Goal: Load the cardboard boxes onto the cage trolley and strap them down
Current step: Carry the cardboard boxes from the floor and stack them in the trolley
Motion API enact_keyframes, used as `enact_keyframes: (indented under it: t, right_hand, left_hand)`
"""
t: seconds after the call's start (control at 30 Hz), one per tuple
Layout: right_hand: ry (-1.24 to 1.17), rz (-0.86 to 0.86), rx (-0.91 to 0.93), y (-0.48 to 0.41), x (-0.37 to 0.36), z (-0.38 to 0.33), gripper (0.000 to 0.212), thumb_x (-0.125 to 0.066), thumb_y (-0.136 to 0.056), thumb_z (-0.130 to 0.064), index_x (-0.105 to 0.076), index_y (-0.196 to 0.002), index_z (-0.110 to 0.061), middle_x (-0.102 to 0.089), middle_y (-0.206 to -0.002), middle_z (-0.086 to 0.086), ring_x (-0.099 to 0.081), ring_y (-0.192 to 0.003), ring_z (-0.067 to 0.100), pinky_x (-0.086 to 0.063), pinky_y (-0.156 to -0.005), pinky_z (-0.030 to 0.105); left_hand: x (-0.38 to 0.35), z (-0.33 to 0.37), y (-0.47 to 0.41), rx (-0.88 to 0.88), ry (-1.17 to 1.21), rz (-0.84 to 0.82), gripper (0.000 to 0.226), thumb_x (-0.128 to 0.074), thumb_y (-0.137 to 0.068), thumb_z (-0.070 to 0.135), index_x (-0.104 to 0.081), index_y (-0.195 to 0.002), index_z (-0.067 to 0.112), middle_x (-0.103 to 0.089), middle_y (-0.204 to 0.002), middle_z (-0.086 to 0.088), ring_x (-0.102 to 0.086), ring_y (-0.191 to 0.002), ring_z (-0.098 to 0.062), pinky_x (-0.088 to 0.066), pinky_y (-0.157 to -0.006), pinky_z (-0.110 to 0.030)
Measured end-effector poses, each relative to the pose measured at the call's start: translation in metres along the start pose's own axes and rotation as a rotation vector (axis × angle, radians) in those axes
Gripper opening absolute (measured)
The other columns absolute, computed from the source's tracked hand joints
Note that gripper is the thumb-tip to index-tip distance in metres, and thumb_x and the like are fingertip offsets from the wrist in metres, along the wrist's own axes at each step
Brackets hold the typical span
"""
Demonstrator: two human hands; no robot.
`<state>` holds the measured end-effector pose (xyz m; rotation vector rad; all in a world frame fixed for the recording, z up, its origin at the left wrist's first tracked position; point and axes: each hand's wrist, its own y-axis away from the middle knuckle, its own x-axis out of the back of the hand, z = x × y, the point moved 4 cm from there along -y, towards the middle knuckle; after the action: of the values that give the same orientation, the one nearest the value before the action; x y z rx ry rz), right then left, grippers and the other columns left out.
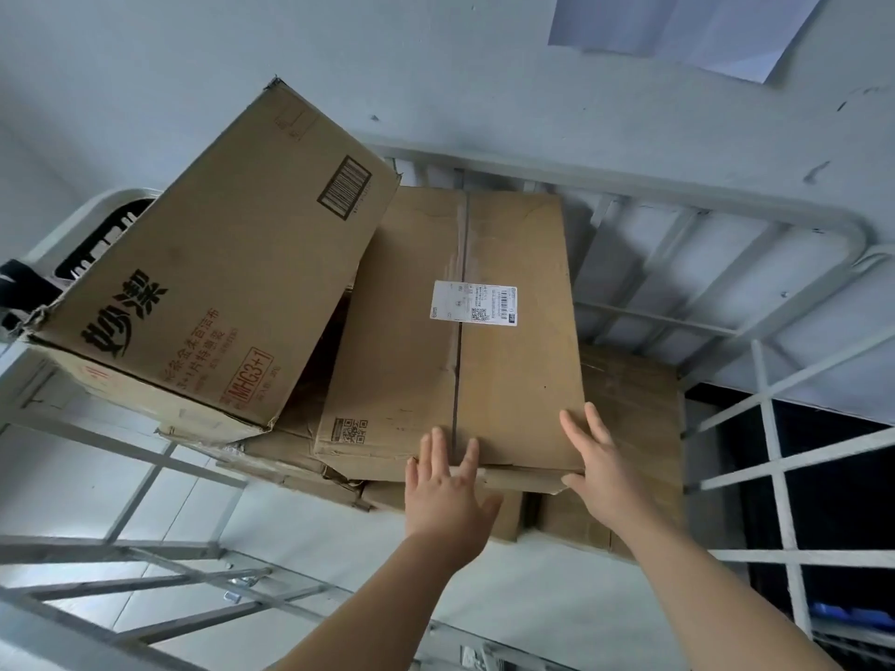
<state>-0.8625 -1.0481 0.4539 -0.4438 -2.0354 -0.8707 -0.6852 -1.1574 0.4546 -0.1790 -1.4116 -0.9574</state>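
A plain cardboard box (513,380) with a white shipping label lies on top of the stack inside the grey cage trolley (755,205). My left hand (448,491) rests flat against its near edge, fingers spread. At the box's near right corner sits my right hand (600,467), fingers also apart. A printed cardboard box (218,293) with a barcode and black characters leans tilted at the left, partly over the plain one. More cardboard boxes (629,452) lie underneath, mostly hidden.
Grey metal bars of the trolley side (775,467) run at the right, and a barred side (145,477) at the left. A pale wall (484,65) rises behind. A black crate (97,239) shows behind the printed box.
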Motion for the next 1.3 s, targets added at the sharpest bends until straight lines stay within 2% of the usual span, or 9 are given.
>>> enact_keyframes:
  t: [0.1,0.17,0.27,0.33,0.4,0.57,0.73,1.1,1.3]
  right_hand:
    - [-0.037,0.011,-0.057,0.001,0.004,0.018,0.083,-0.058,-0.091,-0.007,-0.009,-0.152,-0.035,0.004,-0.160,-0.006,-0.062,-0.094,0.017,-0.050,-0.063,0.022]
    - [-0.059,0.009,-0.085,0.002,0.005,0.023,0.082,-0.055,-0.091,-0.003,-0.009,-0.152,-0.034,0.000,-0.160,-0.006,-0.062,-0.094,0.015,-0.047,-0.061,0.020]
    - [-0.147,-0.019,-0.099,-0.001,0.002,0.018,0.081,-0.056,-0.089,-0.010,-0.012,-0.152,-0.032,-0.002,-0.161,-0.006,-0.039,-0.134,0.024,-0.047,-0.094,0.033]
    - [-0.232,-0.002,-0.124,-0.005,0.002,0.011,0.078,-0.057,-0.088,-0.024,-0.013,-0.153,-0.030,-0.005,-0.161,-0.003,-0.023,-0.142,0.024,-0.032,-0.109,0.038]
    - [-0.301,0.039,-0.140,-0.011,0.000,0.005,0.080,-0.058,-0.089,-0.038,-0.012,-0.153,-0.028,-0.010,-0.160,0.000,-0.021,-0.143,0.023,-0.028,-0.112,0.041]
    - [-0.487,0.088,-0.281,-0.032,-0.001,0.005,0.100,-0.068,-0.080,-0.050,-0.004,-0.153,-0.027,-0.029,-0.153,0.002,-0.038,-0.134,0.026,-0.035,-0.105,0.042]
    - [-0.710,0.125,-0.384,-0.038,-0.001,0.011,0.075,-0.077,-0.076,-0.040,-0.039,-0.138,-0.021,-0.056,-0.129,0.000,-0.054,-0.110,0.022,-0.045,-0.091,0.037]
    - [-0.803,0.176,-0.431,0.047,0.007,0.036,0.084,-0.081,-0.073,-0.034,-0.036,-0.142,-0.017,-0.056,-0.129,0.003,-0.055,-0.115,0.025,-0.045,-0.100,0.047]
    - [-0.760,0.201,-0.454,0.089,0.024,0.055,0.086,-0.080,-0.074,-0.034,-0.033,-0.145,-0.018,-0.054,-0.133,0.003,-0.052,-0.118,0.026,-0.043,-0.101,0.047]
  left_hand:
    - [0.001,0.007,0.002,-0.044,0.022,0.027,0.073,-0.028,-0.091,0.065,-0.004,-0.152,0.034,0.003,-0.161,-0.003,0.001,-0.147,-0.020,-0.004,-0.116,-0.042]
    - [0.012,-0.007,-0.002,0.054,0.056,0.114,0.073,-0.029,-0.089,0.067,-0.008,-0.151,0.033,-0.006,-0.159,-0.004,-0.008,-0.145,-0.023,-0.009,-0.115,-0.043]
    - [0.022,-0.047,-0.011,0.314,0.114,0.091,0.079,-0.029,-0.091,0.067,0.001,-0.152,0.026,0.007,-0.158,-0.019,0.008,-0.145,-0.035,-0.002,-0.117,-0.050]
    - [0.026,-0.070,-0.017,0.410,0.113,0.045,0.086,-0.029,-0.089,0.070,0.007,-0.152,0.025,0.015,-0.155,-0.025,0.015,-0.143,-0.038,0.000,-0.116,-0.051]
    - [0.028,-0.087,-0.020,0.471,0.152,0.030,0.094,-0.034,-0.084,0.075,0.010,-0.151,0.026,0.014,-0.154,-0.027,0.013,-0.144,-0.039,-0.003,-0.116,-0.051]
    - [0.033,-0.112,-0.028,0.497,0.368,0.072,0.120,-0.059,-0.071,0.074,0.014,-0.150,0.020,-0.013,-0.152,-0.025,-0.017,-0.140,-0.038,-0.021,-0.113,-0.046]
    - [0.033,-0.107,-0.027,0.541,0.462,0.166,0.130,-0.072,-0.064,0.067,0.005,-0.150,0.007,-0.022,-0.148,-0.020,-0.023,-0.137,-0.035,-0.026,-0.110,-0.044]
    - [0.039,-0.078,0.030,0.495,0.422,0.164,0.121,-0.075,-0.056,0.070,-0.018,-0.142,0.006,-0.033,-0.136,-0.017,-0.033,-0.128,-0.035,-0.028,-0.108,-0.039]
    - [0.025,-0.051,0.060,0.451,0.480,0.127,0.125,-0.074,-0.057,0.071,-0.012,-0.144,0.005,-0.033,-0.136,-0.016,-0.033,-0.128,-0.034,-0.029,-0.108,-0.038]
